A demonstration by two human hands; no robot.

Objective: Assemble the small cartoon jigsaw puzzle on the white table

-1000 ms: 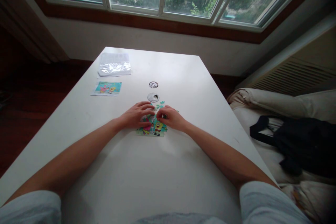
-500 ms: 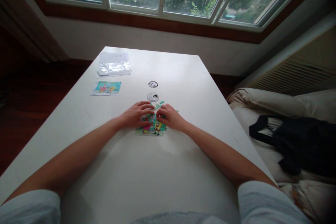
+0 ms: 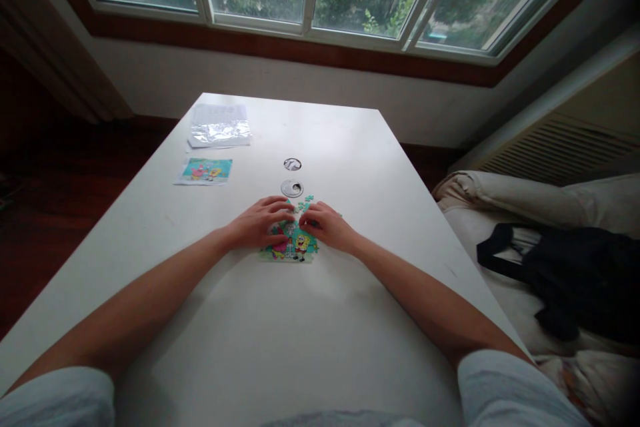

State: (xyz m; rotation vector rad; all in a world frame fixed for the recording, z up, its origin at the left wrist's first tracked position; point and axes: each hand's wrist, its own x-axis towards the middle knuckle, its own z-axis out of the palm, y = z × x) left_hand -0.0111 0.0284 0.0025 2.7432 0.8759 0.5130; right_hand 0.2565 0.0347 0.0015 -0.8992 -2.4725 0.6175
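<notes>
A colourful cartoon jigsaw puzzle [image 3: 302,243], partly assembled, lies flat on the white table [image 3: 280,333]. My left hand [image 3: 257,222] rests across its left side, fingers spread and thumb on the puzzle, covering that part. At the upper right of the puzzle is my right hand [image 3: 327,224], thumb and fingertips pinched together on a jigsaw piece that the fingers mostly hide. Several loose teal jigsaw pieces [image 3: 309,199] lie just beyond the hands, some partly covered by the right hand.
A printed picture sheet [image 3: 207,171] with similar cartoon figures lies at the left. Behind it sits a clear plastic bag [image 3: 220,125] over papers. Two round inserts [image 3: 292,188] are set in the tabletop. Dark clothing [image 3: 575,273] lies on the sofa at right.
My right fingers shift slightly at the puzzle's upper edge, drawing closer together. My left hand stays put. The whole view tilts a little.
</notes>
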